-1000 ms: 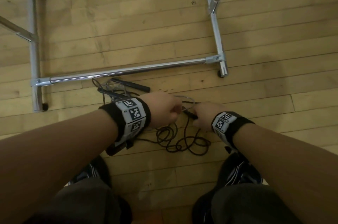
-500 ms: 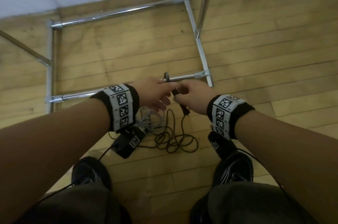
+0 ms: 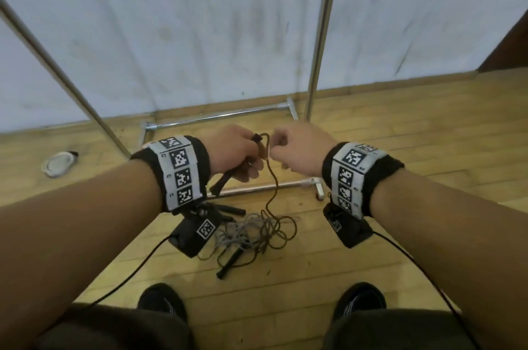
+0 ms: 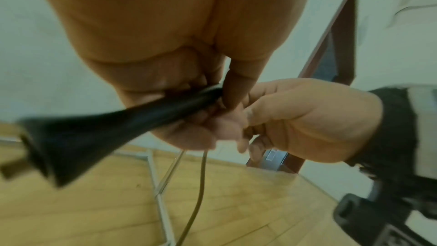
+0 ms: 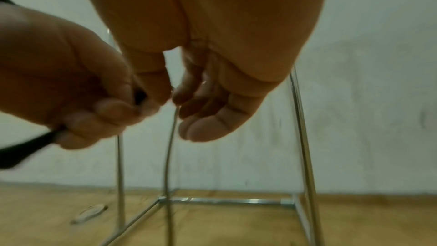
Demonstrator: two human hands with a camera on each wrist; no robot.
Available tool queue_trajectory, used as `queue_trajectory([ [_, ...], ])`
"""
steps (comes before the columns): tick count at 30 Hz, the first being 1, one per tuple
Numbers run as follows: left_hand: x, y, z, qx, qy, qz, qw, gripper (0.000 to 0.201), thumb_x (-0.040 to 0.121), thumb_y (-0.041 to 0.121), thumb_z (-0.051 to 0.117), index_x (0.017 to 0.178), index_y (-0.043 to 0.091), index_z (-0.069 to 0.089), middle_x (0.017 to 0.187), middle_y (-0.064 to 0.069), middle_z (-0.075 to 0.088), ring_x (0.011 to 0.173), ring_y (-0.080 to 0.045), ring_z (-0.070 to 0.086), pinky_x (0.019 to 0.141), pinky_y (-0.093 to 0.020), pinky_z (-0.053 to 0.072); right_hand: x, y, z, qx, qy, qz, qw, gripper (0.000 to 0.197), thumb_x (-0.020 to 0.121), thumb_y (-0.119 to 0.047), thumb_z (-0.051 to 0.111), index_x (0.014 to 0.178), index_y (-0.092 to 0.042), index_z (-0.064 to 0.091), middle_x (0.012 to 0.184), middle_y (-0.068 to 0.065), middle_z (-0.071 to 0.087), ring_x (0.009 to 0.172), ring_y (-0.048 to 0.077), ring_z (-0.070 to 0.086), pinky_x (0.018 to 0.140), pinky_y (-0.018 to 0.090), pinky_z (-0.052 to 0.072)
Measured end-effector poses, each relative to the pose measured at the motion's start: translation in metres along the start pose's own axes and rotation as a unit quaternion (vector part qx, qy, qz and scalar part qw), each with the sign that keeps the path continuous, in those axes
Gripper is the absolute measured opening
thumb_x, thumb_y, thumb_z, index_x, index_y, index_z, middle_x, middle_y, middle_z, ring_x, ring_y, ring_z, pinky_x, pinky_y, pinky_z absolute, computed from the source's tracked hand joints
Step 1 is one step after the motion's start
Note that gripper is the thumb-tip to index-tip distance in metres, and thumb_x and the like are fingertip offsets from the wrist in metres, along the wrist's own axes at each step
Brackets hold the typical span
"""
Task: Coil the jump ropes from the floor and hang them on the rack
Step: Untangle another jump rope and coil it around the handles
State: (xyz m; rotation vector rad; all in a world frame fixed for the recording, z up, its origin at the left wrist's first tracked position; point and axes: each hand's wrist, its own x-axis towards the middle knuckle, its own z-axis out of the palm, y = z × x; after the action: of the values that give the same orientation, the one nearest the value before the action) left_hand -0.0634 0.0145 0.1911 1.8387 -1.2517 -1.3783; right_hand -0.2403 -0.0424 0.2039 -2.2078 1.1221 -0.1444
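My left hand [image 3: 238, 149] grips the black handle [image 4: 99, 128] of a dark jump rope; the same handle [image 3: 225, 181] sticks out below my fist in the head view. My right hand [image 3: 291, 146] pinches the rope's cord [image 3: 270, 175] just beside the handle's top. From there the cord [image 5: 169, 147] hangs down to a tangled pile of ropes [image 3: 257, 231] on the wooden floor, dark and grey strands mixed. Another black handle [image 3: 230, 259] lies in that pile. The chrome rack [image 3: 320, 35] stands right behind my hands.
The rack's base bars [image 3: 220, 116] lie on the floor against a white wall [image 3: 185, 21]. A coiled white cable [image 3: 58, 163] sits on the floor at the left. My shoes [image 3: 161, 302] are at the bottom, just short of the pile. A dark door frame [image 3: 508, 43] is at the right.
Both hands have risen from the floor with the handle and cord, pulling cord out of the pile. My view has tilted up from the floor to the wall and rack uprights.
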Motion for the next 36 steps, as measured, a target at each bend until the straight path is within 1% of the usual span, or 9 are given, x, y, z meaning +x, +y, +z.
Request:
queue_trajectory([
  [3, -0.033, 0.031, -0.013, -0.049, -0.044, 0.045, 0.997, 0.012, 0.087, 0.015, 0.061, 0.082, 0.011, 0.071, 0.063, -0.002, 0.059, 0.053, -0.016, 0.053, 0.046, -0.026, 0.045, -0.01, -0.026, -0.033, 0.008, 0.058, -0.009, 0.998, 0.027, 0.092, -0.022, 0.062, 0.118, -0.025, 0.058, 0.111, -0.005, 0.066, 0.096, 0.016, 0.064, 0.083, 0.035, 0.056],
  [8, -0.079, 0.079, -0.032, -0.149, -0.071, 0.114, 0.98, 0.046, 0.103, 0.053, 0.056, 0.07, 0.02, 0.059, 0.058, 0.004, 0.042, 0.047, -0.013, 0.036, 0.043, -0.023, 0.035, -0.035, -0.075, -0.065, 0.144, -0.03, -0.071, 0.987, 0.022, 0.089, 0.001, 0.055, 0.105, -0.006, 0.068, 0.097, 0.015, 0.075, 0.087, 0.023, 0.072, 0.083, 0.038, 0.06],
  [15, -0.127, 0.133, -0.075, -0.377, -0.032, 0.256, 0.89, 0.037, 0.104, 0.032, 0.045, 0.071, 0.017, 0.054, 0.054, 0.007, 0.034, 0.045, -0.012, 0.03, 0.046, -0.025, 0.031, -0.045, -0.089, -0.064, 0.291, -0.061, -0.074, 0.952, 0.03, 0.107, -0.028, 0.049, 0.1, -0.004, 0.065, 0.081, 0.014, 0.072, 0.086, 0.032, 0.076, 0.085, 0.043, 0.061],
  [19, -0.133, 0.13, -0.113, -0.45, 0.017, 0.327, 0.831, 0.026, 0.105, 0.026, 0.047, 0.09, 0.017, 0.065, 0.073, 0.009, 0.053, 0.059, -0.006, 0.049, 0.058, -0.021, 0.044, -0.037, -0.048, -0.035, 0.085, -0.123, 0.005, 0.989, 0.037, 0.108, -0.036, 0.044, 0.103, -0.006, 0.066, 0.093, 0.011, 0.077, 0.084, 0.022, 0.075, 0.083, 0.034, 0.059],
  [25, -0.094, 0.085, -0.123, -0.32, 0.213, 0.212, 0.899, 0.028, 0.102, 0.025, 0.061, 0.119, 0.008, 0.074, 0.108, -0.003, 0.081, 0.055, -0.009, 0.052, 0.053, -0.022, 0.046, -0.005, -0.026, -0.038, -0.042, -0.127, 0.054, 0.99, 0.035, 0.108, -0.032, 0.043, 0.094, -0.01, 0.067, 0.094, 0.008, 0.077, 0.083, 0.017, 0.075, 0.079, 0.032, 0.057],
  [30, -0.07, 0.074, -0.116, -0.181, 0.066, 0.241, 0.951, 0.037, 0.096, 0.024, 0.058, 0.13, 0.025, 0.072, 0.13, 0.006, 0.076, 0.051, -0.01, 0.049, 0.048, -0.022, 0.046, 0.015, -0.07, -0.07, 0.005, -0.068, -0.043, 0.997, 0.037, 0.106, -0.035, 0.046, 0.084, -0.013, 0.066, 0.068, 0.002, 0.07, 0.074, 0.016, 0.072, 0.082, 0.038, 0.054],
  [32, -0.061, 0.074, -0.112, -0.1, 0.027, 0.236, 0.966, 0.038, 0.093, 0.027, 0.059, 0.128, 0.032, 0.072, 0.124, 0.004, 0.077, 0.049, -0.014, 0.05, 0.046, -0.025, 0.045, 0.017, -0.09, -0.08, 0.089, -0.086, -0.077, 0.989, 0.035, 0.106, -0.031, 0.048, 0.081, -0.011, 0.063, 0.057, 0.002, 0.055, 0.061, 0.017, 0.068, 0.079, 0.04, 0.061],
  [34, -0.056, 0.072, -0.108, 0.007, 0.017, 0.225, 0.974, 0.024, 0.09, 0.038, 0.065, 0.11, 0.036, 0.077, 0.097, -0.007, 0.079, 0.047, -0.02, 0.047, 0.048, -0.03, 0.04, 0.021, -0.105, -0.089, 0.162, -0.073, -0.101, 0.979, 0.031, 0.105, -0.025, 0.049, 0.081, -0.008, 0.061, 0.053, 0.0, 0.046, 0.051, 0.018, 0.055, 0.07, 0.039, 0.064],
  [36, -0.05, 0.07, -0.11, 0.062, 0.019, 0.218, 0.974, 0.019, 0.093, 0.047, 0.067, 0.091, 0.031, 0.077, 0.067, 0.002, 0.068, 0.043, -0.018, 0.042, 0.048, -0.029, 0.037, 0.028, -0.11, -0.096, 0.205, -0.055, -0.11, 0.971, 0.028, 0.102, -0.018, 0.049, 0.078, -0.007, 0.057, 0.051, 0.0, 0.04, 0.049, 0.019, 0.044, 0.064, 0.039, 0.061],
])
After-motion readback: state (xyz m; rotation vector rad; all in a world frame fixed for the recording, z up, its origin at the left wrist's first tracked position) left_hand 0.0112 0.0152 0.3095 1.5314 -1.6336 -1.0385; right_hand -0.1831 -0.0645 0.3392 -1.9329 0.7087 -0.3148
